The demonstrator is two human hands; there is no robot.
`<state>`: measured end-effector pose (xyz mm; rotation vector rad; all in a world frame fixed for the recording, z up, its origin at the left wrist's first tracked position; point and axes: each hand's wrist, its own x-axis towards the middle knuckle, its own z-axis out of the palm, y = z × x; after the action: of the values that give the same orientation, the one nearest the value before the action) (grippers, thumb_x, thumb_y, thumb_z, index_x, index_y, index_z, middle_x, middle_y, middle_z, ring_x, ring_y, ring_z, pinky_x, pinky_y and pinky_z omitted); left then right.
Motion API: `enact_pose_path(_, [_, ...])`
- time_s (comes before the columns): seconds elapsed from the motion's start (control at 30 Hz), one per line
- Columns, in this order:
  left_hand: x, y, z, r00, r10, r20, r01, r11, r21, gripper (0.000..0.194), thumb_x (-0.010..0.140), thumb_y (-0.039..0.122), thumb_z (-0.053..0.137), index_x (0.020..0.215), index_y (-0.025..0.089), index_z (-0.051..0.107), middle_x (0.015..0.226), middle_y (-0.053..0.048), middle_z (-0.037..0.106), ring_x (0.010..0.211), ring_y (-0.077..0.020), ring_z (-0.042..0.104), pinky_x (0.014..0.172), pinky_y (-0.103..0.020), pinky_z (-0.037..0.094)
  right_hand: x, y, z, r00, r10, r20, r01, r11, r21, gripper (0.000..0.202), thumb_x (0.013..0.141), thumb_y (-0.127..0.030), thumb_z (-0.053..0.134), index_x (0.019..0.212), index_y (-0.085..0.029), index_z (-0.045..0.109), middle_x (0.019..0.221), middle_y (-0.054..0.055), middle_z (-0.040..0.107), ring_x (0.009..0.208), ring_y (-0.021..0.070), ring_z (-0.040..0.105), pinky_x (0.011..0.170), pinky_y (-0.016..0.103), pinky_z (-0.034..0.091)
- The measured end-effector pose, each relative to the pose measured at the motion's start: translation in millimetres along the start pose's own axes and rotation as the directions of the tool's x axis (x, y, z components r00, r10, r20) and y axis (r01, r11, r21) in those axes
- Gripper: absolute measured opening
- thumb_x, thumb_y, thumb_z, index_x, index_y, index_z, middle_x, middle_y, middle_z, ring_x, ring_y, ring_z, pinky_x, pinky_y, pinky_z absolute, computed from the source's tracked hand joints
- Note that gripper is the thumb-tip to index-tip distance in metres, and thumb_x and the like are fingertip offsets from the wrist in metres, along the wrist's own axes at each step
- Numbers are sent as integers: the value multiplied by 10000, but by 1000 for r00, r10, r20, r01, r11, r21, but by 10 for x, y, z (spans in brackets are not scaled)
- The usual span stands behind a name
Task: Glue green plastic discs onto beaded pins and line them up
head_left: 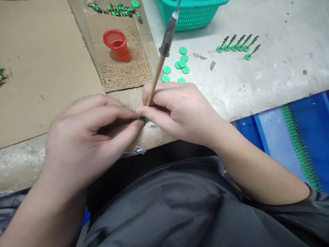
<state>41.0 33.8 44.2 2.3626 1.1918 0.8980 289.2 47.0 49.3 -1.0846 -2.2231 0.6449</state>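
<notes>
A small green-and-dark twisted piece (140, 117) is pinched between the thumb and forefinger of my left hand (82, 133), close to the table's front edge. A bit of green disc shows beside it, partly hidden by fingers. My right hand (182, 106) is closed round a thin brush (156, 77) with a bamboo handle and a dark sleeve, its pale, narrow tip pointing up and away. The right thumb and fingertips meet right beside the small piece; whether they touch it I cannot tell. Several loose green discs (183, 50) with tiny holes lie beyond my right hand.
A red cup (120, 51) of liquid stands on spotted cardboard (125, 77). Behind it lies a pile of green-and-dark pieces (120, 10). A green basket (197, 17) is at the back. Several pieces stand on discs (233, 48) at right; a blue tray (316, 120) holds rows more.
</notes>
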Motion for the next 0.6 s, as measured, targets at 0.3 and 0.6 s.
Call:
enact_pose_path(0.3, [2, 2, 18, 1000, -1, -5, 1, 1000, -4, 91, 1096, 352, 799, 1015, 316, 783, 1005, 21, 789, 947, -194, 756, 875, -367, 557, 22, -26, 3, 992, -112, 49, 115, 992, -57, 348, 1273, -359, 526, 1100, -286, 820, 1067, 23, 830, 1042, 239, 795, 1021, 379, 647])
enact_pose_path(0.6, [22, 58, -34, 999, -31, 29, 31, 999, 22, 144, 1125, 386, 745, 1033, 292, 801, 1015, 19, 808, 942, -174, 757, 898, -319, 576, 46, -53, 15, 994, -109, 16, 108, 992, 59, 314, 1247, -285, 569, 988, -257, 744, 1103, 36, 848, 1059, 246, 799, 1006, 364, 614])
